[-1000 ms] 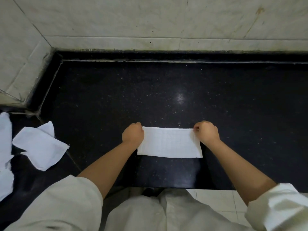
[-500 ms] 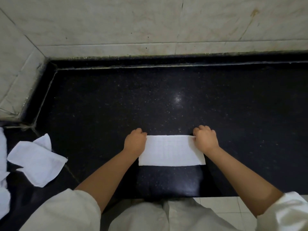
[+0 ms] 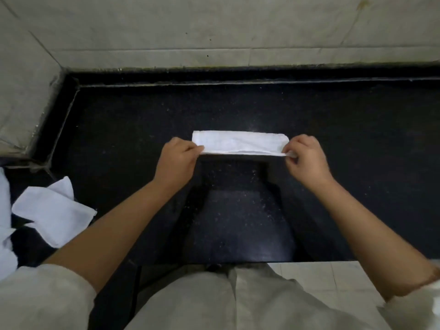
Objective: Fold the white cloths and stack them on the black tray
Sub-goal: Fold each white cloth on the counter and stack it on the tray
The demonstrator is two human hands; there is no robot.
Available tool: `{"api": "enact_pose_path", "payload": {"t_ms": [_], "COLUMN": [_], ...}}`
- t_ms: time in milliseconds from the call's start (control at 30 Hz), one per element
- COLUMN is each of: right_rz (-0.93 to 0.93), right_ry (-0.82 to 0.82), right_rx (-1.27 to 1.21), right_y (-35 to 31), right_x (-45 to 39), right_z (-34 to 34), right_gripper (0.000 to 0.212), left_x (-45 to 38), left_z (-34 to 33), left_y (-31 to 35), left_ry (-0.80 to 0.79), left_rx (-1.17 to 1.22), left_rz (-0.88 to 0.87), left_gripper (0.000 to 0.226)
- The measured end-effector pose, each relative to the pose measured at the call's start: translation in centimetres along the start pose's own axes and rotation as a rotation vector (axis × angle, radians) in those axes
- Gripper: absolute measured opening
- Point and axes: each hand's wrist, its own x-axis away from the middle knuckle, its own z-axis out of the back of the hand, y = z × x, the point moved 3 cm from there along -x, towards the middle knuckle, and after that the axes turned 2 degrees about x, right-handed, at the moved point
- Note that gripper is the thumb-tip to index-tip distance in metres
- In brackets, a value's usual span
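A white cloth (image 3: 239, 142), folded into a narrow strip, lies on the black counter (image 3: 345, 144) in the middle of the view. My left hand (image 3: 177, 159) pinches its near left corner and my right hand (image 3: 306, 158) pinches its near right corner. The near edge is raised off the counter and folds away from me. A loose, partly folded white cloth (image 3: 53, 211) lies at the left. No black tray is in view.
More white cloth (image 3: 4, 225) shows at the left edge. A tiled wall (image 3: 214, 32) closes the back and the left corner. The counter's front edge (image 3: 309, 260) runs just before my legs, with tiled floor (image 3: 321, 277) below.
Both hands have lifted the cloth's near edge and carried it away from me, so the strip looks narrower. The view has also shifted.
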Motion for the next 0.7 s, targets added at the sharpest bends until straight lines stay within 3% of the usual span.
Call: {"api": "enact_pose_path", "payload": {"t_ms": [67, 167, 200, 233, 300, 367, 433, 567, 700], "right_rz": [0.040, -0.108, -0.160, -0.191, -0.237, -0.340, -0.497, -0.686, -0.827], "right_ry": [-0.057, -0.387, -0.473, -0.481, -0.394, -0.292, -0.298, -0.443, -0.485], "right_rx": [0.060, 0.175, 0.190, 0.174, 0.100, 0.113, 0.164, 0.219, 0.159], "right_y": [0.4, 1.4, 1.7, 1.9, 2.0, 1.5, 1.3, 0.5, -0.1], "right_x": [2.4, 6.1, 7.2, 8.1, 8.7, 8.4, 8.0, 7.6, 7.2], "right_z": [-2.0, -5.4, -6.1, -6.5, -6.6, -5.9, -5.7, -6.6, -7.6], "right_gripper": [0.014, 0.017, 0.021, 0.023, 0.021, 0.024, 0.032, 0.035, 0.029], "left_x": [2.3, 6.7, 7.9, 8.6, 9.0, 8.5, 7.0, 5.5, 6.0], "left_z": [-1.5, -5.2, -6.4, -6.9, -6.5, -6.3, -5.6, -7.2, -8.9], "left_y": [0.8, 1.9, 2.1, 2.2, 2.3, 2.4, 2.9, 2.6, 2.2], "left_ry": [-0.124, -0.440, -0.516, -0.541, -0.473, -0.421, -0.369, -0.614, -0.709], "left_rx": [-0.041, -0.153, -0.146, -0.115, -0.092, -0.063, -0.066, -0.051, -0.077], "left_rz": [-0.076, -0.083, -0.060, -0.041, -0.036, 0.002, 0.144, 0.437, 0.477], "left_gripper": [0.028, 0.009, 0.020, 0.024, 0.009, 0.031, 0.042, 0.056, 0.061]}}
